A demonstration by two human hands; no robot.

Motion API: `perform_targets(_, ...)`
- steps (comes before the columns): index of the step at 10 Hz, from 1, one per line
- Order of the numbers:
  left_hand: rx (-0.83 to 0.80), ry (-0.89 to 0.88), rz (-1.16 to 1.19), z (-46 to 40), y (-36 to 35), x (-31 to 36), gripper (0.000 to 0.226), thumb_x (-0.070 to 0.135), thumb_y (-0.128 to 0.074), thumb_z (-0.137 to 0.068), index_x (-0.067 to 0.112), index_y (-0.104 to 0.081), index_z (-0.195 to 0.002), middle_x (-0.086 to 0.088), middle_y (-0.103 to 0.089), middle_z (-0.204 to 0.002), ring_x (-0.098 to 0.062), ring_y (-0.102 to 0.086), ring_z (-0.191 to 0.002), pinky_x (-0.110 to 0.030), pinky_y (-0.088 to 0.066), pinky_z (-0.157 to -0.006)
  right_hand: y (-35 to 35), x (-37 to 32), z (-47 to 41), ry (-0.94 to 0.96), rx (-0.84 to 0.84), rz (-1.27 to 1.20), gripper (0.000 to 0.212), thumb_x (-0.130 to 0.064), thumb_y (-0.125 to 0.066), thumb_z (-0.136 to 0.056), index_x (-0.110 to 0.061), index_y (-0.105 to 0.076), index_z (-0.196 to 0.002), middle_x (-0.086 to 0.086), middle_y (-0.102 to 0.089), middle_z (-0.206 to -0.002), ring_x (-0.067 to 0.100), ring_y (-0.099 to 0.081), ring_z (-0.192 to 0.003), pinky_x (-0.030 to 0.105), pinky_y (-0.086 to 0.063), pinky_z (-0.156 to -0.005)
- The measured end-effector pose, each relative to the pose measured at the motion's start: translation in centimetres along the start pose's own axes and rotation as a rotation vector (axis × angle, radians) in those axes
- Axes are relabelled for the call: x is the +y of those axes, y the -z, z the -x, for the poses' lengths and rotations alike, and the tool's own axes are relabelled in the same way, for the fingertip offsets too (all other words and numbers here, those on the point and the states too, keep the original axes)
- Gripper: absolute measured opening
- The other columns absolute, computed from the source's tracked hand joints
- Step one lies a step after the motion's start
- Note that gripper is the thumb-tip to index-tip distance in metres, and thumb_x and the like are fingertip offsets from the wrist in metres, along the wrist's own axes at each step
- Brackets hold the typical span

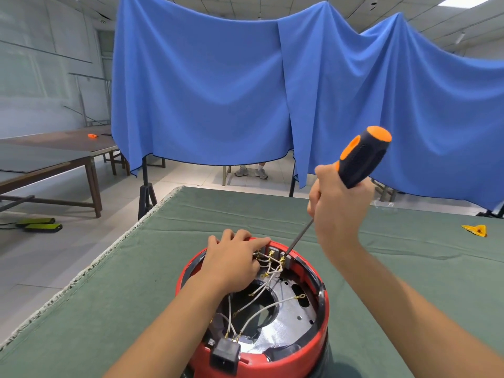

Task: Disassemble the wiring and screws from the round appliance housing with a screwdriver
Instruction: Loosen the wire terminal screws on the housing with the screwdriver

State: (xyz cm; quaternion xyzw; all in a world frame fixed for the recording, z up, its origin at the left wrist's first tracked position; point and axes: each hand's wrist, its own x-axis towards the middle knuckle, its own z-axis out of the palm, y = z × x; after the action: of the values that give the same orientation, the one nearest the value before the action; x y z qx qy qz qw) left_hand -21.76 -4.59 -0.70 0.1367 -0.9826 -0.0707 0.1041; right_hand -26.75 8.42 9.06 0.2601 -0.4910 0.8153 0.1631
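While the left hand steadies the red housing on the green worktop, its fingers spread straight over the far rim, the right hand grips the screwdriver, fingers clenched round its handle. Its tip sits at the far-rim brass terminals, seemingly a terminal screw in hand. Next: seat the tip squarely, then turn without snagging the white wires.

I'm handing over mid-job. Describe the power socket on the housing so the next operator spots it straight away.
Start at the round red housing on the green table cloth, open side up. On its near rim, closest to the person, sits a black power socket, a boxy block with white wires running into its brass tabs. Unlike the brass terminals at the far rim, where the screwdriver tip points, it is black plastic.
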Motion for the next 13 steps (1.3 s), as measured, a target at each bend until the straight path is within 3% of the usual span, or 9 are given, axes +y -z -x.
perform_targets(2, 0.006, -0.007, -0.008, 0.1, 0.1, 0.1, 0.055, 0.033, -0.041, -0.095, 0.050, -0.021, -0.143, 0.008, -0.033, -0.146, -0.020, -0.027, -0.130, -0.045, -0.024, -0.105, -1.2, -0.1, 0.0, 0.018, -0.066, 0.130, 0.030, -0.011, -0.052, -0.065, -0.005, -0.023, -0.058, 0.028, -0.023, -0.052, 0.036, -0.018, -0.050, 0.038, -0.018, -0.042)
perform_targets(3, 0.008, -0.008, -0.013, 0.1, 0.0, 0.0, 0.055, 0.033, -0.040, -0.095, 0.050, -0.020, -0.143, 0.007, -0.032, -0.147, -0.020, -0.027, -0.130, -0.045, -0.023, -0.105, -1.0, 0.3, -2.0, -0.072, -0.008, 0.092, 0.028, -0.008, -0.053, -0.071, -0.010, -0.030, -0.056, 0.012, -0.023, -0.054, 0.020, -0.021, -0.046, 0.030, -0.017, -0.043)
perform_targets(4, 0.003, -0.006, -0.011, 0.1, 0.1, 0.0, 0.054, 0.033, -0.040, -0.095, 0.050, -0.021, -0.143, 0.007, -0.033, -0.146, -0.021, -0.027, -0.130, -0.046, -0.024, -0.104, -0.5, 1.2, -3.7, -0.147, 0.061, 0.071, 0.034, -0.004, -0.052, -0.079, -0.018, -0.029, -0.060, 0.002, -0.022, -0.054, 0.017, -0.021, -0.041, 0.023, -0.019, -0.043)
perform_targets(9, -0.001, -0.006, -0.014, -0.1, 0.1, -0.1, 0.054, 0.032, -0.039, -0.095, 0.051, -0.022, -0.142, 0.006, -0.033, -0.147, -0.022, -0.027, -0.130, -0.047, -0.023, -0.105, 2.1, 3.9, -7.6, -0.416, 0.371, 0.008, 0.021, -0.009, -0.049, -0.075, -0.017, -0.032, -0.065, -0.006, -0.021, -0.038, 0.014, -0.016, -0.033, 0.014, -0.017, -0.040)
perform_targets(11, 0.001, -0.007, -0.017, 0.0, 0.2, -0.1, 0.054, 0.033, -0.039, -0.096, 0.051, -0.021, -0.143, 0.006, -0.033, -0.146, -0.021, -0.028, -0.130, -0.047, -0.023, -0.104, 2.1, 3.1, -6.8, -0.371, 0.307, -0.058, 0.026, -0.008, -0.050, -0.076, -0.018, -0.029, -0.063, -0.007, -0.020, -0.038, 0.013, -0.015, -0.032, 0.016, -0.016, -0.041)
perform_targets(13, -0.004, -0.015, -0.019, 0.1, 0.3, 0.0, 0.055, 0.032, -0.039, -0.096, 0.050, -0.020, -0.144, 0.005, -0.032, -0.147, -0.021, -0.027, -0.131, -0.047, -0.023, -0.105, 0.3, 1.3, -3.3, -0.123, 0.041, -0.069, 0.030, -0.011, -0.052, -0.070, -0.020, -0.026, -0.057, -0.008, -0.021, -0.042, 0.013, -0.021, -0.033, 0.015, -0.020, -0.039)
